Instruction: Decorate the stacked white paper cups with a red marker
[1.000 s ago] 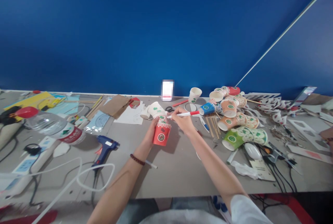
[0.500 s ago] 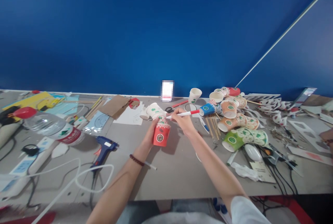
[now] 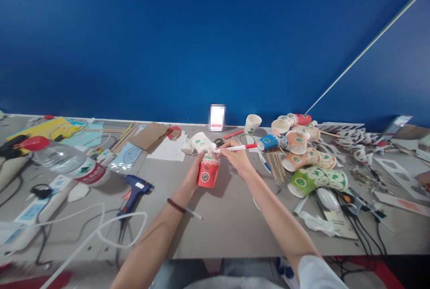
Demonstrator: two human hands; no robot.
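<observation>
My left hand [image 3: 193, 173] is wrapped round the left side of a paper cup [image 3: 208, 173], red with a white-patterned band and a round emblem. In my right hand [image 3: 237, 158] is a marker [image 3: 240, 147], white with a red section toward its far end; its tip meets the patterned part of the cup. A white paper cup [image 3: 200, 142] with green marks lies right behind the red one, and I cannot tell whether they touch. Scissors [image 3: 220, 141] lie partly hidden beyond my right hand.
Several decorated cups [image 3: 304, 181] lie piled at the right beside wooden sticks [image 3: 276, 166]. A white cup [image 3: 252, 123] stands at the back. To the left are a blue glue gun [image 3: 135, 194], a plastic bottle [image 3: 72, 163], a power strip [image 3: 36, 217] and loose cables.
The red cup has turned slightly in my left hand, its emblem shifting a little to one side. The marker stays against the cup. My head view has moved slightly.
</observation>
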